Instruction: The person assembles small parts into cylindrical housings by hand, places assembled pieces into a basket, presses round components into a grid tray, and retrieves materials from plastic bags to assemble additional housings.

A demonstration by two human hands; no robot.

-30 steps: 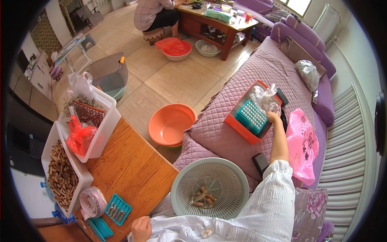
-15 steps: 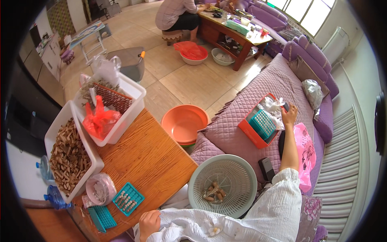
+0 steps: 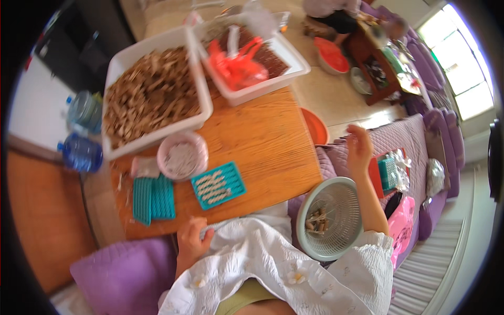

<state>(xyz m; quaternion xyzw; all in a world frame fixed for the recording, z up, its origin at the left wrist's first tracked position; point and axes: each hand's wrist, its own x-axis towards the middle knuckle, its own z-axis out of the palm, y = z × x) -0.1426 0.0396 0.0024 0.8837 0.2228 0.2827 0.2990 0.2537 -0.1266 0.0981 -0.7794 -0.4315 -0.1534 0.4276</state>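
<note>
My left hand [image 3: 193, 239] rests on my white dress by the table's front edge, fingers loosely bent, thumb apart, nothing in it. Just beyond it lies a teal grid tray [image 3: 239, 190] with rows of small pale pieces in its cells. Two more teal trays [image 3: 142, 202] lie to its left. My right hand [image 3: 359, 147] is raised between the table and the red box [image 3: 376, 177] on the sofa; blur hides whether its fingers hold anything. Below my right forearm sits a grey-green colander [image 3: 350, 210] with several brownish stubby pieces [image 3: 317, 221] inside.
A pink bowl [image 3: 203, 149] of whitish bits stands behind the trays. White bins hold brown chips [image 3: 152, 94] and a red plastic bag [image 3: 236, 68]. Blue water bottles [image 3: 81, 152] stand left of the wooden table [image 3: 262, 142]. An orange basin [image 3: 315, 127] is beyond; another person sits farther back.
My view has swung left toward the table. My right hand has left the red box, where it was at a dark object, and come toward the table. My left hand stays on the dress.
</note>
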